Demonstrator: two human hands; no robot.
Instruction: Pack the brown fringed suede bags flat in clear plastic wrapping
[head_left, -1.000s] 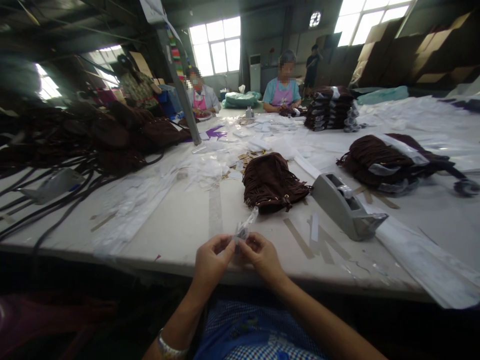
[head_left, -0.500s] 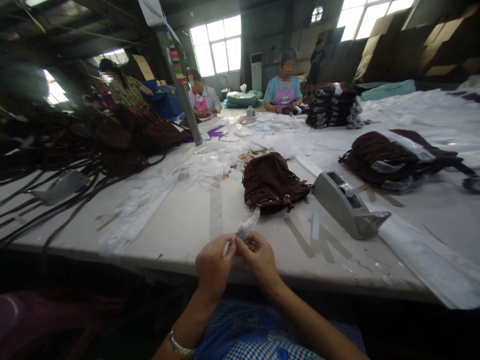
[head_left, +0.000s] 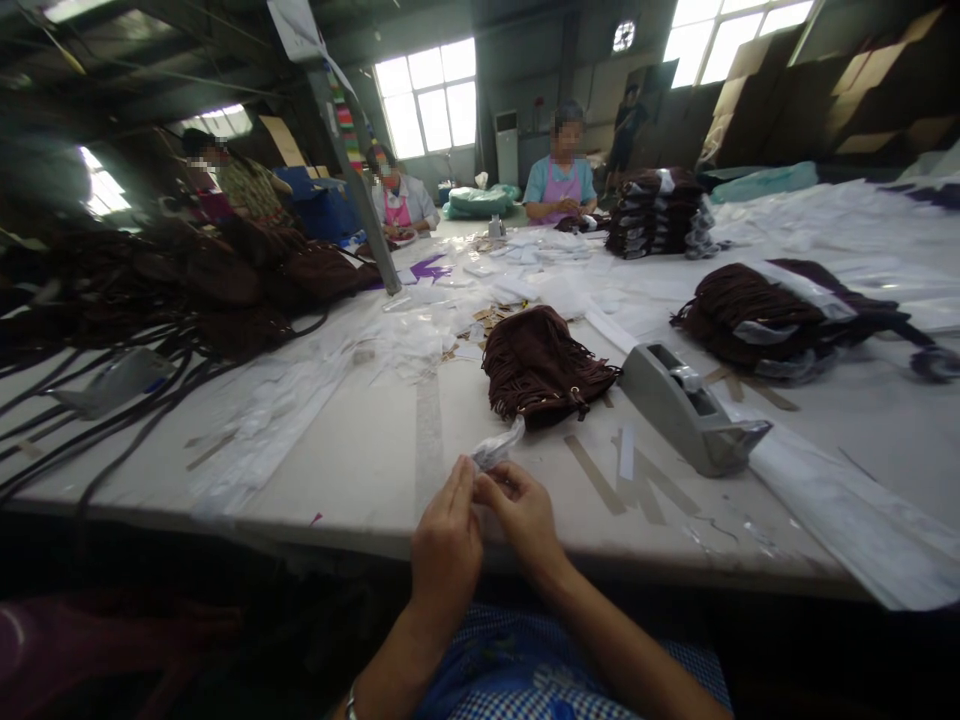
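Near the table's front edge, my left hand [head_left: 450, 525] and my right hand [head_left: 521, 510] meet, both closed on a strip of crumpled clear plastic wrap [head_left: 501, 446]. The wrap's free end reaches up to the brown fringed bag [head_left: 541, 362] that lies just beyond my hands; whether it is fixed to the bag I cannot tell. What the fingertips pinch inside is partly hidden. To the right of the bag stands a grey tape dispenser [head_left: 686, 410], apart from both hands.
Wrapped brown bags [head_left: 765, 315] lie at right, with a stack [head_left: 652, 215] behind. A brown bag heap [head_left: 225, 270] and long straps fill the left. A metal post [head_left: 371, 190] rises from the table. Co-workers sit across, including a person in a pink apron [head_left: 562, 190].
My left hand has turned more upright, its fingers now stretched along the plastic wrap. The right hand stays nearly in place. The view has shifted slightly; the bag lies where it was.
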